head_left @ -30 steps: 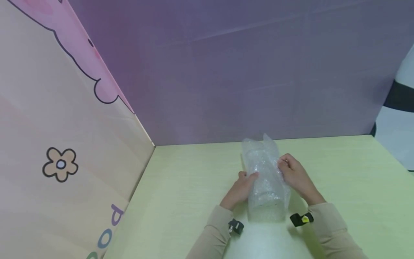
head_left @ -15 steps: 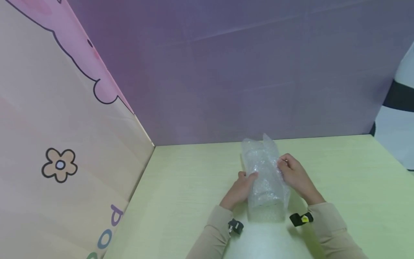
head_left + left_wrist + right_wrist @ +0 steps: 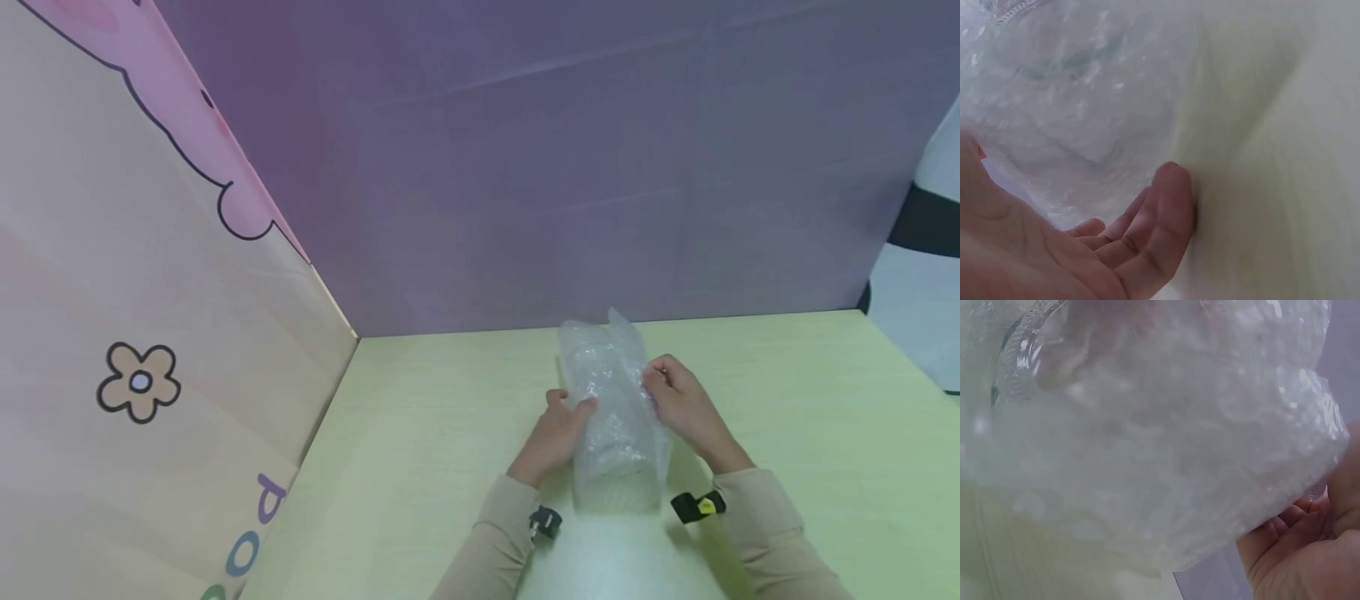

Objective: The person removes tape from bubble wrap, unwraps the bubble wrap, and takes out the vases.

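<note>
right hand (image 3: 688, 412) pinches bubble wrap (image 3: 617, 437); purple wall (image 3: 525, 167) behind, printed wall (image 3: 202, 292) left

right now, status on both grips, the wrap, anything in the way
Left grip holding wrap at left side. Right grip pinching its right edge. Wrap crinkled, bulging. Nothing seen in the way.

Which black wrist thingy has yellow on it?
The right black gadget, by the right hand that grips the bubble wrap: it has a yellow patch. The left black gadget shows none, just a pale mark.
</note>
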